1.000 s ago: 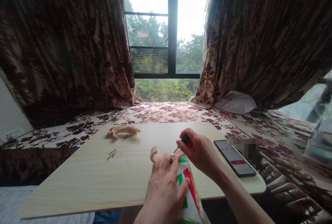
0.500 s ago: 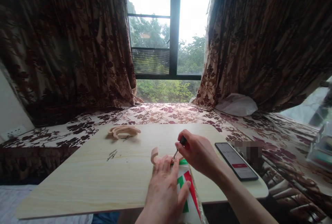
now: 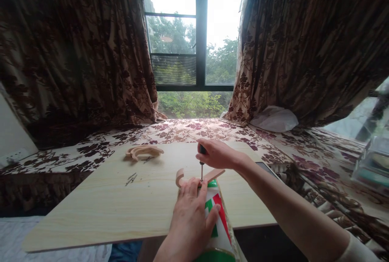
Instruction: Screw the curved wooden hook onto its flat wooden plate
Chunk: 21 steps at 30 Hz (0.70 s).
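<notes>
On tabletop (image 3: 121, 209), left: curved pieces (image 3: 144, 152), metal pins (image 3: 131, 179) lying apart, likely for working room.
Left hand (image 3: 193, 213): being spread flat over wooden piece (image 3: 215, 173) at packet (image 3: 224, 219)'s far end, likely for steadiness.
Right hand (image 3: 220, 153): screwdriver (image 3: 202, 169) being gripped upright, likely for straight pressure.

Left hand (image 3: 193, 209) lies palm-down, right hand (image 3: 217, 153) curled.

Site: room in a home, by all signs. Evidence: dark-framed glass window (image 3: 201, 35) flanked by heavy brown-and-cream floral fabric curtains (image 3: 115, 51); similar floral cloth (image 3: 194, 130) spread beyond the far edge of a pale wood-grain table (image 3: 106, 209) with rounded corners; white rectangular wall socket panel (image 3: 13, 157) well off its left edge; rumpled pale grey cloth (image 3: 54, 239) below its near left corner; leafy green trees (image 3: 223, 65) outside.
</notes>
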### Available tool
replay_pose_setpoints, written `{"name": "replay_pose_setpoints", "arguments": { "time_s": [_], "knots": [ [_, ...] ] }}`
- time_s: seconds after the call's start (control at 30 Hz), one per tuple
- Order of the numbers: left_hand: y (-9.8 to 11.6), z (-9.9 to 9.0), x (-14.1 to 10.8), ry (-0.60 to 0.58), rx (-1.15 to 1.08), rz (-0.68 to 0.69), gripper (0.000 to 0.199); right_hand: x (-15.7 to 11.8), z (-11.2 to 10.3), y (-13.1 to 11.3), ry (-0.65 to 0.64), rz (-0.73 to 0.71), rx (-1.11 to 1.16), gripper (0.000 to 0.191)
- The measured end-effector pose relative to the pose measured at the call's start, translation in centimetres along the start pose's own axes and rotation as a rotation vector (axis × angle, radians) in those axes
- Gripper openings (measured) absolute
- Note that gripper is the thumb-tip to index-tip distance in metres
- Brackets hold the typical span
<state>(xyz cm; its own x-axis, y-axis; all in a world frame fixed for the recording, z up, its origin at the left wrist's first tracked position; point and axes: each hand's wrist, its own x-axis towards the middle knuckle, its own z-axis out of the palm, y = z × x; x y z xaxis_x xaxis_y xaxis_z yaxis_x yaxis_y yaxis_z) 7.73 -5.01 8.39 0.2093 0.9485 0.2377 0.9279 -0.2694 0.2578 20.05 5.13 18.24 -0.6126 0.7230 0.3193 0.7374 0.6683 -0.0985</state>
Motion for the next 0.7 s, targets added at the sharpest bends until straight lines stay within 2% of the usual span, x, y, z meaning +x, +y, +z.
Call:
{"name": "replay_pose_setpoints", "arguments": {
  "time_s": [0.2,0.4,0.7],
  "knots": [
    [0.1,-0.3,0.0,-0.027,-0.007,-0.013,0.062,0.3,-1.0,-0.2,-0.038,0.045,-0.062,0.025],
    [0.4,-0.6,0.1,-0.05,-0.003,-0.032,0.064,0.8,-1.9,-0.7,-0.12,-0.061,-0.047,0.016],
    [0.2,-0.3,-0.1,0.061,-0.022,0.024,0.059,0.3,-1.7,-1.1,-0.055,0.008,-0.093,0.02]
  ]
}}
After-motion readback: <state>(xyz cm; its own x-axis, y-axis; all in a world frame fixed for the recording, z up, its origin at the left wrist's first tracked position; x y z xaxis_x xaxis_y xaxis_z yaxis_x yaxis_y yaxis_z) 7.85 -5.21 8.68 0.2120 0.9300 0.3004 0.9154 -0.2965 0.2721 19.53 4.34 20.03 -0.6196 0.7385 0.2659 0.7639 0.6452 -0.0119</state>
